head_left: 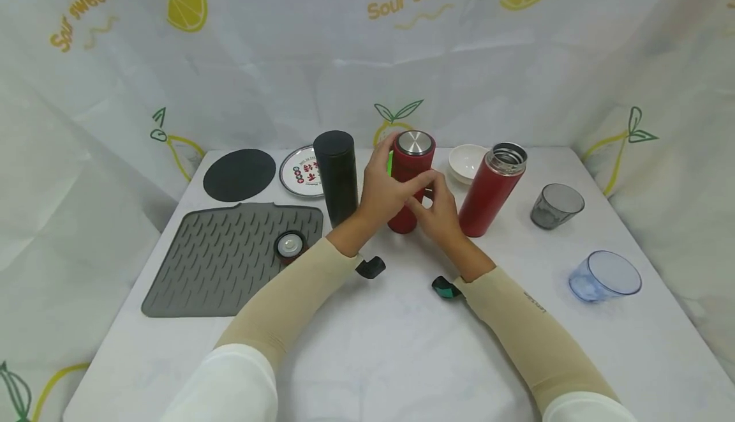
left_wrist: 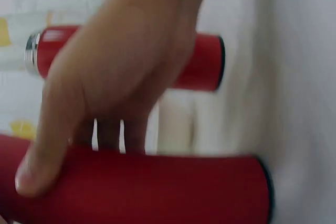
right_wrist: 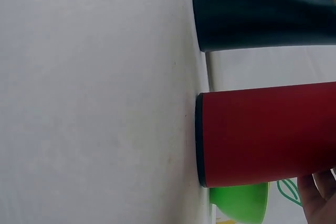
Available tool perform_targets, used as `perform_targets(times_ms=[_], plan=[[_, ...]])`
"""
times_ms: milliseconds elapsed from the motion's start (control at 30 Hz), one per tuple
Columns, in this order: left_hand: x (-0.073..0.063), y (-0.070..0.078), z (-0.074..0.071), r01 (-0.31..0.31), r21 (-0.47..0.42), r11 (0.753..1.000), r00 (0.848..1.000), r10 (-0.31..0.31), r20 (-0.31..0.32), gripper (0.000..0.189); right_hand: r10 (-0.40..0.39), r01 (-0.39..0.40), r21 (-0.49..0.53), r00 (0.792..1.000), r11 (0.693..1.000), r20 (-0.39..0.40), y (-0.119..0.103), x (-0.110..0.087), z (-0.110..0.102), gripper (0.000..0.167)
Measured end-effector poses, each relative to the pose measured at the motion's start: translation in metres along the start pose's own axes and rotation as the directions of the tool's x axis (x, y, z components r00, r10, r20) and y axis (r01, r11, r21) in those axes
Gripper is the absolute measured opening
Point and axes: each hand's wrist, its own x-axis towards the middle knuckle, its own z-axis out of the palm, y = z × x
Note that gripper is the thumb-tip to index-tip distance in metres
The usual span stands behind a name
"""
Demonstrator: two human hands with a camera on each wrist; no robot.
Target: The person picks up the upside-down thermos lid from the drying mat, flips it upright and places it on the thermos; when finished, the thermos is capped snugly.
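Note:
A red thermos with a steel-topped lid stands upright between the hands. My left hand grips its upper left side, with the thumb across the front. From the right, my right hand holds the same thermos; in the left wrist view that hand's thumb lies on the red wall and its fingers go behind. A second red thermos, lidless, stands to the right. On the left is a black thermos. A green bowl-like thing is partly hidden behind the held thermos.
On the grey ribbed mat rests a small round lid. Behind the mat lie a black disc and a round printed plate. A white bowl is at the back; a grey glass and blue glass stand right.

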Motion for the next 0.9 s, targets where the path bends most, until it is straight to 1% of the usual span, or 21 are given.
perform_targets(times_ms=[33,100,133,167,200,233,267,300,333,367,400,433,500,567,633,700,767,833,867,900], plan=[[0.001,0.003,0.004,0.022,0.033,0.999,1.0,-0.022,-0.014,0.076,0.0,0.0,-0.003,1.0,1.0,-0.002,0.0,0.0,0.0,0.059],[0.003,0.007,0.01,0.05,0.081,0.995,0.998,-0.046,-0.046,0.078,0.009,-0.009,0.007,1.0,1.0,0.0,0.0,-0.001,0.0,0.056],[0.005,0.008,0.011,0.06,0.083,0.995,0.997,-0.055,-0.056,0.076,0.013,-0.013,0.016,1.0,1.0,0.002,-0.001,-0.001,0.001,0.056],[0.007,0.008,0.011,0.076,0.067,0.995,0.996,-0.072,-0.053,0.073,0.021,-0.021,0.025,1.0,0.999,0.009,-0.002,-0.002,0.001,0.058],[0.009,0.007,0.008,0.097,0.049,0.994,0.995,-0.095,-0.038,0.07,0.031,-0.032,0.032,0.999,0.999,0.017,-0.002,-0.002,0.002,0.06],[0.012,0.007,0.004,0.116,0.014,0.993,0.993,-0.116,-0.007,0.067,0.04,-0.041,0.039,0.999,0.998,0.027,-0.002,-0.002,0.002,0.062],[0.016,0.006,-0.001,0.14,-0.026,0.99,0.99,-0.139,0.038,0.066,0.047,-0.048,0.04,0.998,0.998,0.037,-0.003,-0.002,0.002,0.064],[0.02,0.004,-0.005,0.172,-0.069,0.983,0.982,-0.165,0.092,0.065,0.05,-0.052,0.041,0.998,0.998,0.045,-0.003,-0.001,0.001,0.066],[0.024,0.003,-0.009,0.207,-0.103,0.973,0.97,-0.191,0.147,0.065,0.049,-0.051,0.04,0.998,0.998,0.05,-0.002,-0.001,0.001,0.068],[0.028,0.002,-0.013,0.243,-0.119,0.963,0.955,-0.216,0.201,0.065,0.053,-0.055,0.04,0.997,0.998,0.055,-0.002,-0.001,0.0,0.069],[0.032,0.001,-0.016,0.269,-0.132,0.954,0.941,-0.231,0.249,0.065,0.055,-0.058,0.041,0.997,0.997,0.058,-0.001,0.0,-0.001,0.069],[0.036,0.001,-0.018,0.282,-0.147,0.948,0.929,-0.232,0.289,0.066,0.052,-0.055,0.047,0.997,0.997,0.059,-0.001,0.0,-0.002,0.07],[0.041,0.0,-0.022,0.306,-0.169,0.937,0.91,-0.236,0.342,0.067,0.05,-0.054,0.061,0.997,0.997,0.065,-0.002,0.002,-0.004,0.072],[0.042,-0.001,-0.025,0.315,-0.193,0.929,0.9,-0.228,0.372,0.069,0.053,-0.058,0.066,0.996,0.996,0.075,-0.002,0.003,-0.004,0.073],[0.041,-0.002,-0.025,0.309,-0.21,0.928,0.901,-0.214,0.378,0.073,0.059,-0.065,0.065,0.995,0.996,0.082,-0.003,0.004,-0.004,0.073],[0.035,-0.002,-0.024,0.29,-0.192,0.938,0.91,-0.208,0.359,0.078,0.068,-0.073,0.055,0.994,0.996,0.081,-0.003,0.003,-0.005,0.072],[0.024,0.001,-0.023,0.247,-0.12,0.962,0.928,-0.199,0.315,0.081,0.074,-0.078,0.049,0.994,0.996,0.075,-0.002,0.003,-0.005,0.072],[0.007,0.005,-0.025,0.187,-0.015,0.982,0.947,-0.176,0.269,0.082,0.071,-0.075,0.049,0.995,0.996,0.07,-0.002,0.001,-0.005,0.073],[-0.002,0.007,-0.027,0.156,0.043,0.987,0.953,-0.162,0.255,0.081,0.075,-0.079,0.052,0.995,0.996,0.071,-0.002,0.001,-0.005,0.073],[-0.012,0.009,-0.032,0.134,0.102,0.986,0.954,-0.156,0.255,0.08,0.08,-0.085,0.065,0.994,0.994,0.076,-0.002,0.001,-0.005,0.073]])
